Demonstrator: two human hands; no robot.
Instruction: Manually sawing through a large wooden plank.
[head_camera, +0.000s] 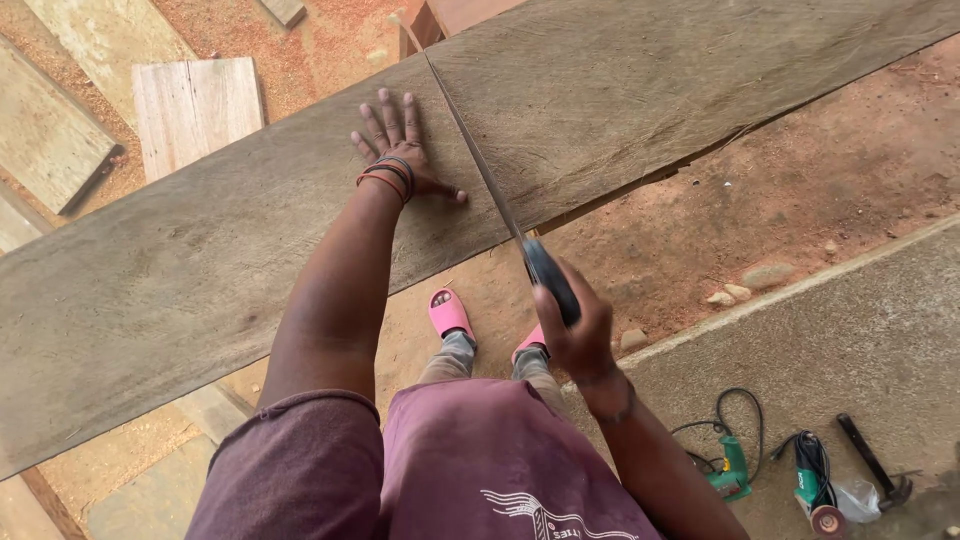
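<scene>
A wide grey wooden plank (650, 90) runs across the view from lower left to upper right. My left hand (398, 148) lies flat on it with fingers spread, bracelets on the wrist, thumb pointing toward the saw blade. My right hand (575, 325) is closed around the dark handle of a handsaw (480, 165). The long thin blade stretches from the plank's near edge up across the board, just right of my left thumb.
Below are my feet in pink sandals (450, 313) on reddish sawdust-covered ground. A concrete slab (850, 340) at lower right holds a green power drill (733, 472), a green angle grinder (815, 485) and a hammer (875, 465). Loose boards (195, 105) lie at upper left.
</scene>
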